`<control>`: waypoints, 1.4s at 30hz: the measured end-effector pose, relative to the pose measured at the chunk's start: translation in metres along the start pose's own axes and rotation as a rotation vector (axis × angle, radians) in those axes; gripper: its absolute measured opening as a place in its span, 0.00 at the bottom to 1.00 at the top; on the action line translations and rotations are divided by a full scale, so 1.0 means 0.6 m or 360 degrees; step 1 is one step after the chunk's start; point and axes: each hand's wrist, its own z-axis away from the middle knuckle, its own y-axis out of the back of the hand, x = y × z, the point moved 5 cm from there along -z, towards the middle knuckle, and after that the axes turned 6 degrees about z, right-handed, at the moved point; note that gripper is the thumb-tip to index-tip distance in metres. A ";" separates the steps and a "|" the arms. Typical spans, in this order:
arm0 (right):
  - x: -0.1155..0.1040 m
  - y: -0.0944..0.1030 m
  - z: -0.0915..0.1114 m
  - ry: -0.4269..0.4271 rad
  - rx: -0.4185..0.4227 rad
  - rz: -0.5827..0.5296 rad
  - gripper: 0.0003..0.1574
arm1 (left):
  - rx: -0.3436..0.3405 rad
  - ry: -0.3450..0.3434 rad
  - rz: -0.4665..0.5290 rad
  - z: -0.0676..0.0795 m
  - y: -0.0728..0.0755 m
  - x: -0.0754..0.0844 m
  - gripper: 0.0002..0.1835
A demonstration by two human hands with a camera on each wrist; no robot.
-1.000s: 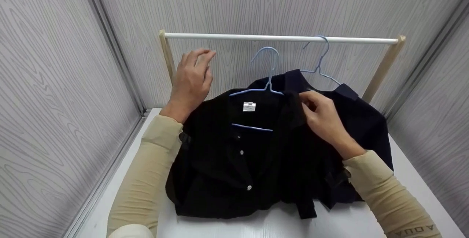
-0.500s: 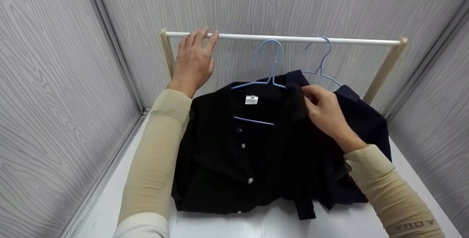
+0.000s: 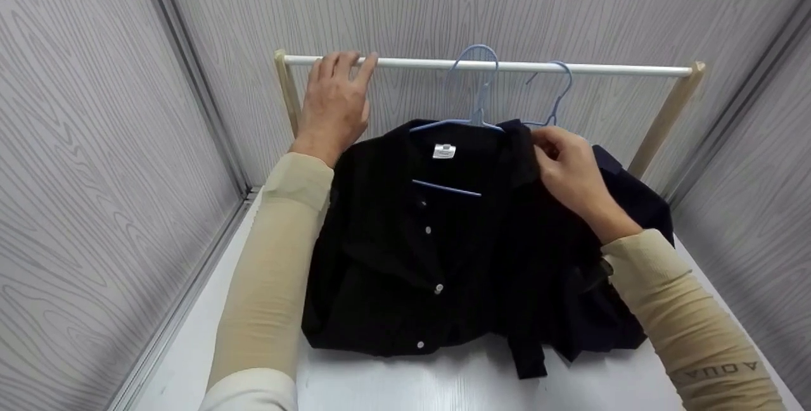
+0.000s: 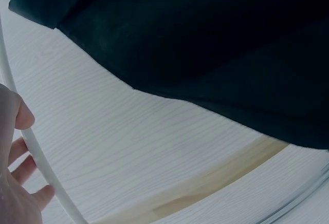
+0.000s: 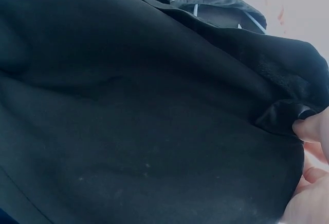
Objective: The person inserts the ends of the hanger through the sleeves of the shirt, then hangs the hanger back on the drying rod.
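In the head view, a black shirt with white buttons hangs on a blue hanger. The hanger's hook now overlaps the white rail, its top above it; whether it bears on the rail I cannot tell. My right hand pinches the shirt at its collar and shoulder; the right wrist view shows thumb and fingers on the black cloth. My left hand holds the rail near its left end, fingers over it. The left wrist view has the thumb and fingers along the rail.
A dark navy garment hangs on a second blue hanger to the right, partly behind the black shirt. Wooden posts carry the rail. White table lies below, with wood-grain panels at the sides and back.
My left hand has risen from below the rail onto it. The right hand has lifted the black shirt and its hanger up and slightly right, bringing the hook from below the rail to its height.
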 end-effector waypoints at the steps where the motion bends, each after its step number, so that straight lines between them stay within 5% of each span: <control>1: 0.002 0.001 -0.004 -0.0012 -0.0003 0.0012 0.08 | -0.0004 0.0009 0.0004 0.000 0.000 0.000 0.29; 16: 0.028 0.008 -0.040 -0.0134 0.0046 0.0228 0.10 | -0.0024 0.0096 0.0048 -0.006 -0.006 0.011 0.29; 42: 0.050 -0.026 -0.025 -0.0119 -0.0082 0.0314 0.08 | 0.0095 0.0099 0.0124 -0.013 -0.010 0.013 0.26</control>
